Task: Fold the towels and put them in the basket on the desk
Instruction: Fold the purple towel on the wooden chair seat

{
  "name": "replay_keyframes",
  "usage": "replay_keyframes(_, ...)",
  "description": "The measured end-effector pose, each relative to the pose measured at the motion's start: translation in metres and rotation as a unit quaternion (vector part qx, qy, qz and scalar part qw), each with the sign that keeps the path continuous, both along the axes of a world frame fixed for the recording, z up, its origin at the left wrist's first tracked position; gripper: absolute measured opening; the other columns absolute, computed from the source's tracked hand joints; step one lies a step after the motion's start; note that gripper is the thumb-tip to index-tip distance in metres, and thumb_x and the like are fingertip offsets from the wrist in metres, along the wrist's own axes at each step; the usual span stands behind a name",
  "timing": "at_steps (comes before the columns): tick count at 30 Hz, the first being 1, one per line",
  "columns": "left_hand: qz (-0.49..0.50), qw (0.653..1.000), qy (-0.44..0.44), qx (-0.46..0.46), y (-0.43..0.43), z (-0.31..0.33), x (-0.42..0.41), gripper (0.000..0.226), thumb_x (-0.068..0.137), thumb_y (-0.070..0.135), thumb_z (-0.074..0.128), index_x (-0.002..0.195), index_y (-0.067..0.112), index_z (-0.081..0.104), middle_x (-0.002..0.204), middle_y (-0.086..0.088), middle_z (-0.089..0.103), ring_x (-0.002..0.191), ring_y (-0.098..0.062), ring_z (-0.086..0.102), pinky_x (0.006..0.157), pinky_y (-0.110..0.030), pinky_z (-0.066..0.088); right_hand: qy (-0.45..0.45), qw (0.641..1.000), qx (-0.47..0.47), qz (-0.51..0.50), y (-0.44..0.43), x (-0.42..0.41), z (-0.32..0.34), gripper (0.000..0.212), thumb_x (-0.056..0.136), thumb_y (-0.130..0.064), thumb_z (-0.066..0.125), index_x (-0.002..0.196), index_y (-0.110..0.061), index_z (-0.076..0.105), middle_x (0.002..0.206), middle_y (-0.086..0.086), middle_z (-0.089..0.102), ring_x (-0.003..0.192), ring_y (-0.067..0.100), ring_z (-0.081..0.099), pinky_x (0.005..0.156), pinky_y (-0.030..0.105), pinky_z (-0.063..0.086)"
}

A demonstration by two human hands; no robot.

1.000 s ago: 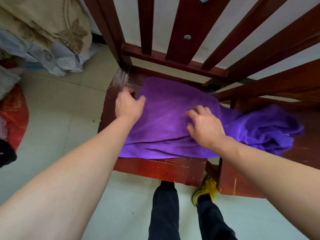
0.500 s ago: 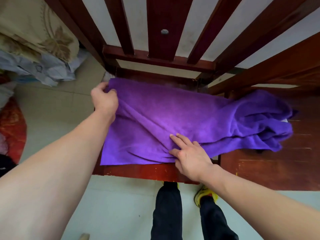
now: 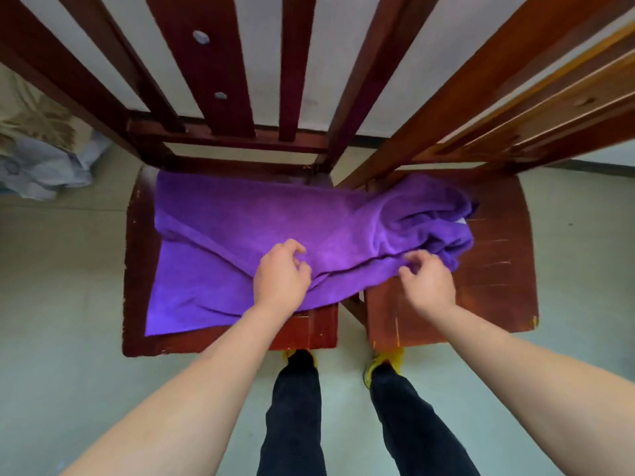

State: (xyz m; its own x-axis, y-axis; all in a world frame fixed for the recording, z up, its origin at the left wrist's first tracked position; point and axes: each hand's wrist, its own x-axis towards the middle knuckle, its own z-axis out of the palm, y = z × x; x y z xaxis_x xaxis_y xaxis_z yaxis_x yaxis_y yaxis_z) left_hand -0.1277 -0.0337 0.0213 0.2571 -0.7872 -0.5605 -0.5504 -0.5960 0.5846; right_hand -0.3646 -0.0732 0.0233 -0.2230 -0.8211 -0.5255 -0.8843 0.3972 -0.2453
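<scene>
Across the left seat [image 3: 135,255] and right seat [image 3: 498,269], the purple towel [image 3: 240,228] lies flat left, bunched right. Left hand [image 3: 281,276] has left the far-left corner and now pinches a mid fold. Right hand [image 3: 429,281] curls at the near hem, grip unclear. Likely re-gripping to spread. The seat gap could snag it; chair backs [image 3: 206,97] block the far side.
</scene>
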Motion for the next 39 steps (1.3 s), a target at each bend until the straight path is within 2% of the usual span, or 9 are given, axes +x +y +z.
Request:
replay_keyframes(4, -0.112, 0.993, 0.042, 0.021, 0.007, 0.005, -0.074, 0.023, 0.082, 0.015, 0.055, 0.103, 0.019, 0.065, 0.094, -0.005, 0.069, 0.097, -0.030, 0.062, 0.080, -0.037, 0.049, 0.009, 0.954, -0.025, -0.299, -0.022, -0.061, 0.003, 0.041, 0.081, -0.030, 0.070, 0.113, -0.007, 0.059, 0.108, 0.011, 0.065, 0.099, 0.027, 0.061, 0.093, 0.037, 0.044)
replay_keyframes(7, -0.184, 0.983, -0.007, 0.016, 0.004, -0.002, -0.118, 0.030, 0.085, 0.019, 0.055, 0.115, 0.020, 0.059, 0.113, -0.006, 0.057, 0.110, -0.028, 0.053, 0.088, -0.038, 0.044, -0.145, 0.860, 0.050, -0.487, -0.035, -0.082, -0.010, 0.037, 0.076, -0.041, 0.075, 0.096, -0.014, 0.059, 0.081, 0.004, 0.062, 0.066, 0.019, 0.061, 0.069, 0.035, 0.053)
replay_keyframes(9, -0.232, 0.971, -0.054, 0.011, -0.001, -0.013, -0.140, 0.041, 0.085, 0.021, 0.057, 0.126, 0.021, 0.051, 0.122, -0.006, 0.049, 0.116, -0.027, 0.045, 0.091, -0.040, 0.042, -0.223, 0.838, 0.099, -0.488, -0.040, -0.088, -0.022, 0.013, 0.085, -0.023, 0.069, 0.088, -0.019, 0.057, 0.076, 0.001, 0.062, 0.044, 0.009, 0.062, 0.048, 0.023, 0.048)
replay_keyframes(12, -0.304, 0.942, -0.134, 0.040, -0.006, -0.032, -0.163, 0.058, 0.082, 0.025, 0.062, 0.136, 0.023, 0.041, 0.127, -0.008, 0.044, 0.117, -0.030, 0.043, 0.094, -0.043, 0.040, -0.255, 0.847, 0.079, -0.460, -0.049, -0.101, -0.029, 0.014, 0.084, -0.009, 0.065, 0.075, -0.015, 0.057, 0.064, 0.002, 0.057, 0.034, 0.005, 0.051, 0.036, 0.015, 0.043)
replay_keyframes(17, -0.333, 0.916, -0.189, 0.119, 0.005, -0.032, -0.183, 0.040, 0.083, 0.021, 0.054, 0.123, 0.022, 0.054, 0.122, -0.009, 0.052, 0.116, -0.031, 0.045, 0.095, -0.042, 0.039, -0.213, 0.933, -0.014, -0.289, -0.002, -0.148, -0.019, 0.009, 0.068, -0.022, 0.064, 0.063, -0.016, 0.060, 0.053, -0.001, 0.055, 0.051, 0.021, 0.053, 0.055, 0.034, 0.047)
replay_keyframes(22, -0.371, 0.887, -0.181, 0.208, 0.021, -0.022, -0.205, 0.037, 0.086, 0.021, 0.050, 0.121, 0.022, 0.058, 0.124, -0.008, 0.053, 0.119, -0.030, 0.045, 0.096, -0.040, 0.037, -0.146, 0.961, 0.157, -0.175, 0.057, -0.207, -0.025, 0.013, 0.070, -0.015, 0.071, 0.062, -0.015, 0.060, 0.062, 0.000, 0.064, 0.068, 0.024, 0.061, 0.069, 0.034, 0.049)
replay_keyframes(28, -0.325, 0.923, -0.176, 0.107, -0.006, -0.018, -0.238, 0.030, 0.089, 0.021, 0.048, 0.117, 0.016, 0.057, 0.117, -0.010, 0.053, 0.112, -0.032, 0.050, 0.088, -0.040, 0.041, -0.119, 0.976, 0.068, -0.167, -0.004, -0.221, -0.037, 0.013, 0.080, -0.027, 0.069, 0.086, -0.015, 0.070, 0.087, 0.003, 0.072, 0.086, 0.024, 0.065, 0.076, 0.029, 0.046)
replay_keyframes(34, -0.245, 0.956, -0.123, 0.108, -0.042, -0.042, -0.256, 0.039, 0.086, 0.023, 0.055, 0.124, 0.018, 0.049, 0.119, -0.011, 0.047, 0.114, -0.034, 0.044, 0.087, -0.044, 0.044, -0.196, 0.955, 0.019, -0.220, -0.119, -0.190, -0.077, 0.036, 0.057, -0.055, 0.068, 0.060, -0.020, 0.057, 0.081, 0.008, 0.073, 0.080, 0.031, 0.071, 0.077, 0.047, 0.058)
replay_keyframes(39, -0.244, 0.956, -0.106, 0.127, -0.042, -0.048, -0.253, 0.045, 0.083, 0.023, 0.060, 0.125, 0.022, 0.044, 0.121, -0.008, 0.042, 0.116, -0.031, 0.041, 0.089, -0.043, 0.043, -0.285, 0.918, 0.035, -0.272, -0.150, -0.157, -0.066, 0.024, 0.070, -0.022, 0.078, 0.061, -0.018, 0.056, 0.069, 0.003, 0.062, 0.068, 0.022, 0.062, 0.066, 0.036, 0.052)
